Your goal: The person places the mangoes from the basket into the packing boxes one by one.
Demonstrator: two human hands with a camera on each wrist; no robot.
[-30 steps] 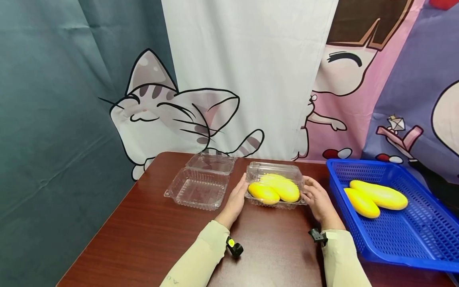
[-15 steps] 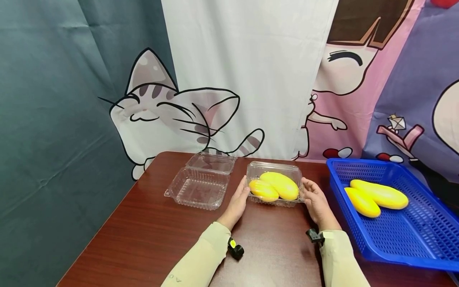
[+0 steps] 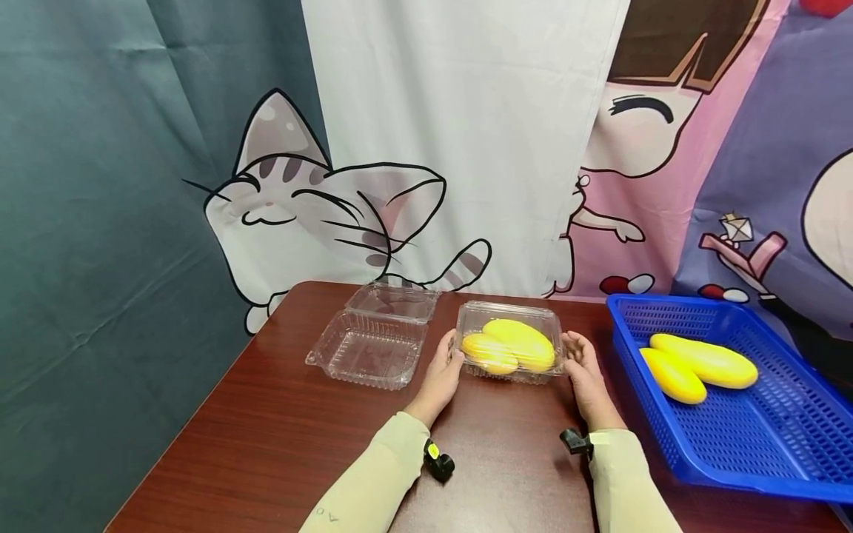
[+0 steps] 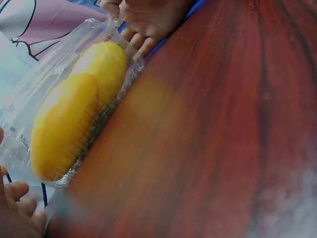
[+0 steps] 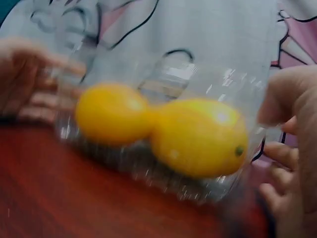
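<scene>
Fingers (image 3: 444, 348) of my left hand (image 3: 438, 379) and right hand (image 3: 589, 385) grip the box (image 3: 513, 377), its lid (image 3: 508, 311) over two fruits (image 3: 523, 345); I judge closing is in hand, next calling for even pressure.

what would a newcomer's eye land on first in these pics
Probably the two bright yellow oblong fruits inside the clear plastic clamshell box, between the left hand and right hand. Next, the blue perforated plastic basket on the right, with two more fruits. A grey-and-white printed cartoon cat shows at back left.
</scene>
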